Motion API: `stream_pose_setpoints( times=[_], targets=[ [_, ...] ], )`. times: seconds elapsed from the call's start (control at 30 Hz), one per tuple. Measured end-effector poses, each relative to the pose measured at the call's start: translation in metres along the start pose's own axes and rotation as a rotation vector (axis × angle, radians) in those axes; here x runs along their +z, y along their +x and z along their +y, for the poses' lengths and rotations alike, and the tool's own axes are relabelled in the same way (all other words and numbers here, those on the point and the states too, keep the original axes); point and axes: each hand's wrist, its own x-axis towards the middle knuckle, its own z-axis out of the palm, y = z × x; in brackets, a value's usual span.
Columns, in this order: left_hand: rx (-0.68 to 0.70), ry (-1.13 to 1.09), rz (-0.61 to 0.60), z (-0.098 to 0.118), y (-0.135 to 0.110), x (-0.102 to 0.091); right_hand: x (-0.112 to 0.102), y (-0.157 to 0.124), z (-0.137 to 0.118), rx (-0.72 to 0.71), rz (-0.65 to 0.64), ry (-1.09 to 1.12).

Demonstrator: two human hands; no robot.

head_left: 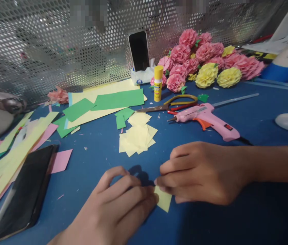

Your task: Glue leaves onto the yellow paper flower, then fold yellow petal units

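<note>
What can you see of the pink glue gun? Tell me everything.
The pink glue gun, apparently plastic, lies on its side on the blue tabletop, beyond the right hand. Its dark nozzle points left, its handle slants toward the lower right. It has an orange trigger and a switch set in the handle. A translucent glue stick sticks out behind, and a dark cord leaves the handle's end. No hand grips it; whether it is hot cannot be seen.

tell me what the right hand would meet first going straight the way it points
Most likely the left hand, whose fingertips are just ahead of the right hand by the yellow paper; depth is unclear, so it might pass slightly above.
</note>
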Motion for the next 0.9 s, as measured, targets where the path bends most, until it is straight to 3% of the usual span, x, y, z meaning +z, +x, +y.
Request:
stream_pose_setpoints(
  times=[0.13,0.3,0.4,0.53,0.63,0.8,0.9],
  targets=[
    [0.107,0.138,-0.005,-0.002,-0.004,-0.007,-0.003,0.0,-0.001,0.047,0.018,-0.042],
    [0.101,0.145,0.009,-0.003,-0.007,-0.011,-0.01,0.0,-0.005,-0.001,-0.042,-0.046],
    [0.029,0.12,0.054,-0.001,-0.002,-0.005,-0.006,-0.001,-0.006,-0.009,-0.002,-0.157],
    [-0.12,-0.006,0.062,0.002,0.013,0.004,0.008,0.002,-0.011,0.152,0.031,-0.185],
    [-0.267,-0.135,0.044,0.006,0.022,0.005,0.009,0.006,-0.016,0.328,-0.004,0.071],
    [-0.466,-0.366,0.069,0.011,0.026,-0.002,-0.01,0.014,-0.024,0.825,-0.033,0.776],
    [-0.57,-0.47,0.146,0.013,0.026,-0.002,-0.014,0.016,-0.026,0.863,-0.07,0.835]
  ],
)
